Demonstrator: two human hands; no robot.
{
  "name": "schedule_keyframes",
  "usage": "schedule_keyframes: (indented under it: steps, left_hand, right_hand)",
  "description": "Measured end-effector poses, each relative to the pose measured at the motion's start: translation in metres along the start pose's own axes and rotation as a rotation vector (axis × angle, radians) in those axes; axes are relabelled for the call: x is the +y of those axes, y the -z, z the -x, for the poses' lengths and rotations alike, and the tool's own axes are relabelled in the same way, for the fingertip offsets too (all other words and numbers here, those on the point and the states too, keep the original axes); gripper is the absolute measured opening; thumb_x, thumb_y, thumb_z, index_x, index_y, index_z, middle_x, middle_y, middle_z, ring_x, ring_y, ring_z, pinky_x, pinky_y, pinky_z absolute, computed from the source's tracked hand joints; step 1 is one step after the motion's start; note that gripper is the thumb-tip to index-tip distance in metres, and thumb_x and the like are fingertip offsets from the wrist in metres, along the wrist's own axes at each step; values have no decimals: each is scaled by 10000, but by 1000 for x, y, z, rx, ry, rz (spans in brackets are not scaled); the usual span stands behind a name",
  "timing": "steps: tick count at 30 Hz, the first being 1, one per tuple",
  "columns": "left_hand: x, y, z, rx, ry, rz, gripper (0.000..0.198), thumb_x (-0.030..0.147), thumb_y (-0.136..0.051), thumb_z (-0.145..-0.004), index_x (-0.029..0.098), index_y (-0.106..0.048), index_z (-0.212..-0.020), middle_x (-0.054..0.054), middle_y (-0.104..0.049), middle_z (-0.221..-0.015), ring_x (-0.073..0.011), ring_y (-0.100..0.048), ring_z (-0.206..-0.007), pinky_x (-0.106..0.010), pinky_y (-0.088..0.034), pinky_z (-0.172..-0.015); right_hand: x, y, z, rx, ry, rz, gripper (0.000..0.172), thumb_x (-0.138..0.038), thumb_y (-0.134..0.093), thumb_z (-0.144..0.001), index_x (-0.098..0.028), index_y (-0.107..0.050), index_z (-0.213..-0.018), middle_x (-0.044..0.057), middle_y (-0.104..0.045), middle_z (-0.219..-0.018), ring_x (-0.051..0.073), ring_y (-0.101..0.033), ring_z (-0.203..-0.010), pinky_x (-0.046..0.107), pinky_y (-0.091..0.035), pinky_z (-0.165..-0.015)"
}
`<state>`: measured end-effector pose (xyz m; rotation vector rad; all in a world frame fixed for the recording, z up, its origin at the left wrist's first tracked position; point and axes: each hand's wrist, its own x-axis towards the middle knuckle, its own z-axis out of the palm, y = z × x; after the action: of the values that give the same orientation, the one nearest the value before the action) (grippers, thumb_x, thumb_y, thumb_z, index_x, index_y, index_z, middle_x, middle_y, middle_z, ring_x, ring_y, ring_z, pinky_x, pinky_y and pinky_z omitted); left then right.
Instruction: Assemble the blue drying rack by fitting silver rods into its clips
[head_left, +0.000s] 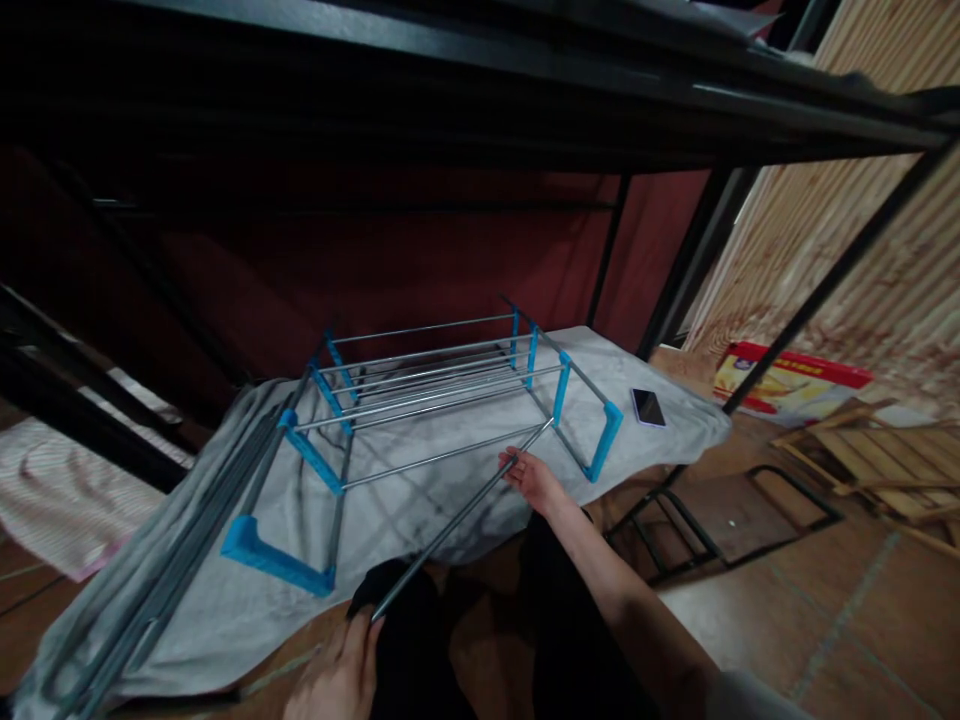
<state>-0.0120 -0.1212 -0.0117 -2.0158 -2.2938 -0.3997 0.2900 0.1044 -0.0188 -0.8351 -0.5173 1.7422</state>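
A metal rod runs at a slant between my hands. Its near end is gripped in my left hand at the bottom, above my leg. My right hand has its fingers round the rod close to the far end. That far end meets, or lies just in front of, a blue plastic connector on the rack; I cannot tell if it is inside. The rack, of several thin metal bars and blue brackets, stands on a grey cloth. Another blue bracket forms its left front corner.
Several loose metal tubes lie along the left side of the grey cloth. A phone rests at the right. A dark metal frame spans overhead. On the floor to the right are a dark-framed chair and a red-and-yellow box.
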Motion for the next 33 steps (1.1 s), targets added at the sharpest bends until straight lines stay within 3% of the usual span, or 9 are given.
schedule_keyframes:
  steps: [4,9,21,27,33]
  left_hand:
    - [29,-10,-40,87,-118,-65,378,316,-355,-949,160,-648,-1130,-107,-717,-970,-234,-673,-839,-339,-495,-753]
    - [43,-18,-68,106,-120,-115,382,266,-331,-970,127,-614,-1187,-100,-700,-943,-220,-648,-828,-332,-463,-753]
    - [54,-24,-103,105,-105,-191,361,242,-327,-980,128,-604,-1182,-89,-690,-955,-223,-630,-831,-340,-426,-776]
    - [59,-16,-122,130,-101,-273,377,133,-322,-935,107,-597,-1192,-105,-671,-977,-244,-601,-893,-364,-395,-824]
    - [70,-9,-144,146,-66,-321,431,82,-314,-893,109,-564,-1243,-113,-654,-1044,-253,-560,-975,-377,-358,-894]
  right_hand:
    - [-24,12,-24,-15,71,67,106,-276,-636,-843,-191,-637,-906,48,-734,-870,163,-685,-802,322,-518,-827]
    - [-44,10,-49,-90,122,71,144,-283,-653,-837,-168,-650,-924,61,-739,-879,175,-687,-805,356,-500,-869]
    - [-58,17,-75,-67,101,90,123,-255,-623,-855,-186,-655,-951,49,-744,-920,163,-685,-847,331,-498,-867]
    - [-61,17,-81,-115,84,61,110,-226,-612,-854,-186,-663,-943,42,-742,-920,160,-683,-860,324,-506,-874]
    - [-69,9,-86,-55,65,91,88,-218,-582,-858,-190,-655,-899,36,-740,-878,158,-685,-839,336,-500,-883]
